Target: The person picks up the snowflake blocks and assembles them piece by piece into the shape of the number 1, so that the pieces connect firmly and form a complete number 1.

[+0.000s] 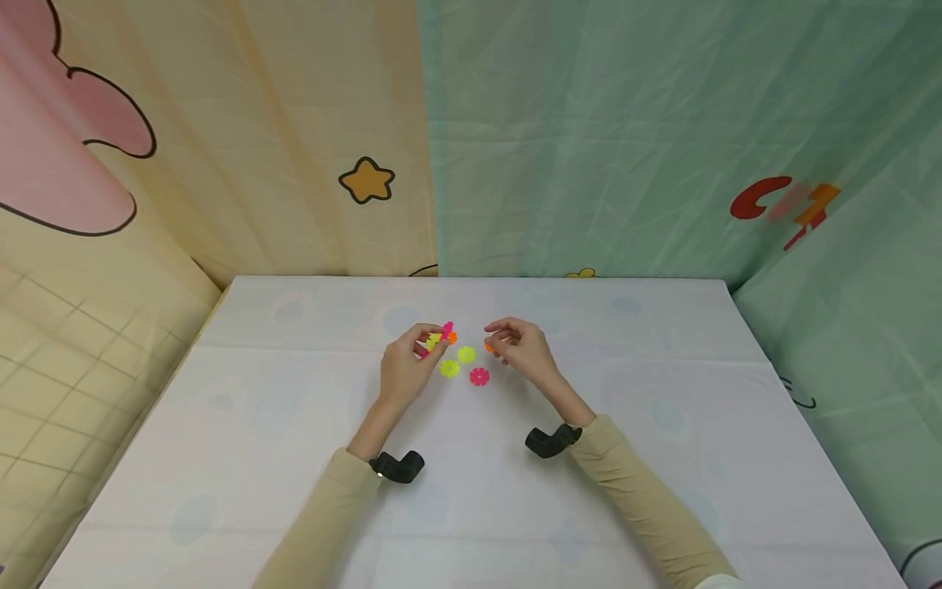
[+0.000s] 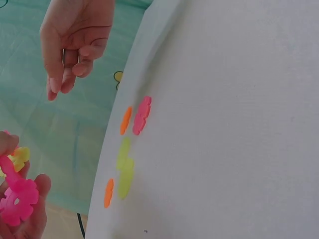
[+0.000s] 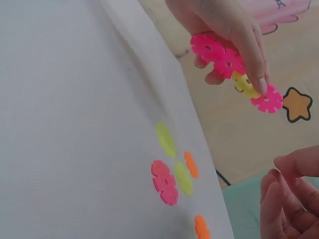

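Note:
My left hand (image 1: 407, 364) holds a short chain of interlocking flower-shaped plastic discs above the table. In the right wrist view the chain shows pink discs (image 3: 229, 63) and a yellow disc (image 3: 244, 85), with the thumb on its lower end. My right hand (image 1: 521, 350) hovers opposite with loosely bent fingers and nothing between them, as the left wrist view shows. Beneath it lies an orange disc (image 3: 201, 227). Between the hands are a pink disc (image 1: 479, 376) and two yellow-green discs (image 1: 467, 354) lying flat. Another orange disc (image 2: 108, 193) lies near the left hand.
The table (image 1: 648, 491) wears a pale cloth with faint spots. Patterned curtains (image 1: 589, 147) hang behind its far edge and along the sides. A black wrist band with a camera (image 1: 397, 467) sits on the left wrist, and another (image 1: 553, 440) on the right.

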Action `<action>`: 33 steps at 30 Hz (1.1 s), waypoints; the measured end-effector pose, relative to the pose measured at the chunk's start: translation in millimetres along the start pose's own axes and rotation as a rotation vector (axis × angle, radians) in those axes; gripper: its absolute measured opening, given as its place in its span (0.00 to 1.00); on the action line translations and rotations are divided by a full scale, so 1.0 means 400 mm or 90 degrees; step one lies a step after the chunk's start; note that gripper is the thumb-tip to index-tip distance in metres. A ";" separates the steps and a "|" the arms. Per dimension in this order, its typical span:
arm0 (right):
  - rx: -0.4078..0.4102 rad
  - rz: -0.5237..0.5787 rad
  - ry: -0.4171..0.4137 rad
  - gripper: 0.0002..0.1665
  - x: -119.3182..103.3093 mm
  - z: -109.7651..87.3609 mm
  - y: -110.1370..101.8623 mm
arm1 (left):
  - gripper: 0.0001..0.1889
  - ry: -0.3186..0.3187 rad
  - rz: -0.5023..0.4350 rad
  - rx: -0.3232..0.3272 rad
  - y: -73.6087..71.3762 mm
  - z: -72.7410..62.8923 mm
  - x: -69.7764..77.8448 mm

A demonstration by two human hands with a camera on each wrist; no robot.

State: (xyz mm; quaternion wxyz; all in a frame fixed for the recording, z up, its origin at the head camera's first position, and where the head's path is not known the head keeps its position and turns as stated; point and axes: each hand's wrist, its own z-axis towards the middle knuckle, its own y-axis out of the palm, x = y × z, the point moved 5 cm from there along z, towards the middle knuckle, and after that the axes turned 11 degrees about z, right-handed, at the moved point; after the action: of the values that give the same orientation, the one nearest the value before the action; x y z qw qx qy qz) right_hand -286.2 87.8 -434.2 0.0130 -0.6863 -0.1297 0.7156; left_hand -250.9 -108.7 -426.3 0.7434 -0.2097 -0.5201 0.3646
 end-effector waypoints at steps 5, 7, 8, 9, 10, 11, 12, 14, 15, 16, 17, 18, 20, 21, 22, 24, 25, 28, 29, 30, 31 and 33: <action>-0.004 -0.008 0.012 0.16 0.011 -0.001 -0.002 | 0.11 -0.001 -0.011 0.002 -0.007 0.003 -0.014; -0.008 -0.009 0.016 0.16 0.017 -0.003 -0.003 | 0.10 -0.001 -0.013 0.003 -0.009 0.004 -0.018; -0.010 -0.011 0.017 0.15 0.021 -0.003 -0.003 | 0.10 -0.001 -0.014 0.003 -0.009 0.004 -0.019; -0.012 -0.011 0.019 0.15 0.024 -0.004 -0.003 | 0.10 0.000 -0.014 0.002 -0.010 0.003 -0.020; -0.015 -0.013 0.019 0.15 0.027 -0.004 -0.002 | 0.10 0.001 -0.017 0.002 -0.010 0.003 -0.021; -0.018 -0.013 0.019 0.15 0.029 -0.005 -0.001 | 0.09 0.000 -0.019 0.001 -0.011 0.002 -0.021; -0.021 -0.016 0.020 0.15 0.032 -0.005 0.000 | 0.09 -0.001 -0.019 0.001 -0.011 0.002 -0.022; -0.027 -0.025 0.020 0.15 0.038 -0.004 0.003 | 0.09 -0.002 -0.022 0.000 -0.011 0.001 -0.023; -0.030 -0.029 0.020 0.15 0.040 -0.004 0.004 | 0.09 -0.002 -0.024 0.001 -0.011 0.001 -0.023; -0.034 -0.037 0.019 0.15 0.043 -0.004 0.006 | 0.09 -0.003 -0.025 0.001 -0.012 0.001 -0.023; -0.035 -0.042 0.022 0.15 0.046 -0.004 0.007 | 0.09 -0.005 -0.026 0.000 -0.012 0.001 -0.024; -0.038 -0.048 0.024 0.15 0.049 -0.003 0.009 | 0.09 -0.007 -0.027 -0.002 -0.012 0.001 -0.024; -0.047 -0.056 0.029 0.15 0.055 -0.004 0.012 | 0.08 -0.014 -0.037 -0.009 -0.012 0.001 -0.025; -0.052 -0.061 0.032 0.16 0.056 -0.005 0.014 | 0.08 -0.019 -0.044 -0.013 -0.012 0.001 -0.025; -0.058 -0.068 0.034 0.16 0.058 -0.006 0.016 | 0.08 -0.025 -0.051 -0.016 -0.013 0.000 -0.025; -0.070 -0.078 0.040 0.16 0.062 -0.008 0.020 | 0.08 -0.036 -0.066 -0.022 -0.014 0.000 -0.026; -0.075 -0.086 0.040 0.16 0.063 -0.009 0.022 | 0.08 -0.041 -0.074 -0.023 -0.014 0.000 -0.026; -0.080 -0.101 0.046 0.16 0.065 -0.012 0.026 | 0.08 -0.050 -0.081 -0.025 -0.014 0.000 -0.026; -0.081 -0.104 0.049 0.15 0.066 -0.013 0.027 | 0.08 -0.053 -0.083 -0.026 -0.014 0.000 -0.026; -0.082 -0.110 0.051 0.15 0.066 -0.013 0.028 | 0.08 -0.055 -0.085 -0.027 -0.014 0.000 -0.026; -0.084 -0.114 0.053 0.15 0.067 -0.013 0.030 | 0.08 -0.056 -0.087 -0.027 -0.013 0.000 -0.026; -0.092 -0.128 0.054 0.15 0.069 -0.012 0.034 | 0.07 -0.059 -0.092 -0.028 -0.013 0.001 -0.025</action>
State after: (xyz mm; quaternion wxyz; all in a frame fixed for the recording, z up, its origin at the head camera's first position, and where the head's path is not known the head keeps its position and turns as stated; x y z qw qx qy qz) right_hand -281.1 81.0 -464.1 0.0408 -0.6988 -0.2482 0.6697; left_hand -251.3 -119.6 -428.8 0.7383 -0.1708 -0.5752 0.3079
